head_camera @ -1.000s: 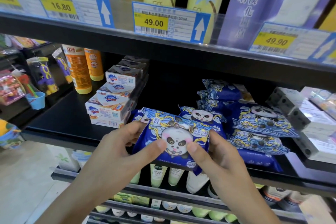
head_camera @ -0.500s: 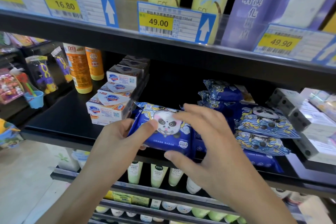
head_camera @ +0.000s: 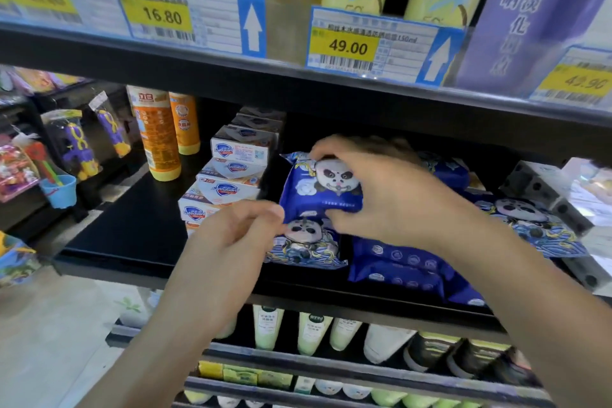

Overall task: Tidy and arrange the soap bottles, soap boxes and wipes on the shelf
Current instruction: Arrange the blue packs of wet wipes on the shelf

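Shop aisle, black metal shelf [head_camera: 132, 235] under price tags | right hand [head_camera: 390, 199] grips blue panda wipes pack [head_camera: 318, 189], upright beside white soap boxes [head_camera: 228, 189] | left hand [head_camera: 231, 242] pinches its lower corner

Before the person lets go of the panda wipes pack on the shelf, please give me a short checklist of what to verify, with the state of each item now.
1. Right hand grips the upper wipes pack: ok.
2. Upper wipes pack sits squarely on the lower wipes pack: not ok, it leans up and back.
3. Left hand is clear of the packs: not ok, its fingers are at the packs' left edge.
4. Soap boxes beside the packs stay stacked: ok.
5. Free shelf space behind the upper pack: cannot tell, it is hidden.
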{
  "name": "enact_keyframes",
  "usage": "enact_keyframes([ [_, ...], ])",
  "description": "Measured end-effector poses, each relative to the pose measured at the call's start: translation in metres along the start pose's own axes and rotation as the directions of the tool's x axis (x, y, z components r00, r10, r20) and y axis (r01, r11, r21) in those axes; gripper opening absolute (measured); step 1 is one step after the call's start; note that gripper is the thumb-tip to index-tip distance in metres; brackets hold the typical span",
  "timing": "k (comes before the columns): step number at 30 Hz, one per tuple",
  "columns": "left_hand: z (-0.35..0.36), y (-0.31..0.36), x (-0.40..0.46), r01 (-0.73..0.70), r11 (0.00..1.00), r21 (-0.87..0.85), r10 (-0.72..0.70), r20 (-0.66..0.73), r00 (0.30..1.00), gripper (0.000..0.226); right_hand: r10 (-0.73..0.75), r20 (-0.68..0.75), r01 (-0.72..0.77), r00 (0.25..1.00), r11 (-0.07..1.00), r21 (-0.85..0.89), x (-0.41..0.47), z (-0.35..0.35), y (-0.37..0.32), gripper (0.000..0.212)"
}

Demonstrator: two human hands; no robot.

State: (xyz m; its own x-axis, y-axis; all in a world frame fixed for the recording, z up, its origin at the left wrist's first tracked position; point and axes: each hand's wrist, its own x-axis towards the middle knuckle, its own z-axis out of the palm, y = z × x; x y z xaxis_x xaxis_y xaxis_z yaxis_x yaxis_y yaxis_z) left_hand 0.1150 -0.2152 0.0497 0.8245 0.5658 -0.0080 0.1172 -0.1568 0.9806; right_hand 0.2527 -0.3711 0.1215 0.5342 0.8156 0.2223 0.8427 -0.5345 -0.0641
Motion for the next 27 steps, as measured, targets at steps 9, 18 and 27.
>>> enact_keyframes([
  [9, 0.0, -0.013, 0.011, -0.357, 0.856, 0.373, 0.31, 0.18, 0.933, 0.03, 0.182, 0.18, -0.16, 0.967, 0.978, -0.13, 0.123, 0.036, 0.076, 0.062],
  [18, 0.026, -0.029, 0.028, -0.596, 0.423, 0.683, 0.406, 0.445, 0.798, 0.051, 0.422, 0.213, -0.381, 0.881, 0.901, -0.207, 0.161, 0.085, 0.118, 0.061],
  [27, 0.052, -0.05, 0.036, -0.546, 0.293, 0.785, 0.415, 0.41, 0.812, 0.059, 0.363, 0.259, -0.298, 0.895, 0.919, -0.258, 0.18, 0.094, 0.122, 0.057],
])
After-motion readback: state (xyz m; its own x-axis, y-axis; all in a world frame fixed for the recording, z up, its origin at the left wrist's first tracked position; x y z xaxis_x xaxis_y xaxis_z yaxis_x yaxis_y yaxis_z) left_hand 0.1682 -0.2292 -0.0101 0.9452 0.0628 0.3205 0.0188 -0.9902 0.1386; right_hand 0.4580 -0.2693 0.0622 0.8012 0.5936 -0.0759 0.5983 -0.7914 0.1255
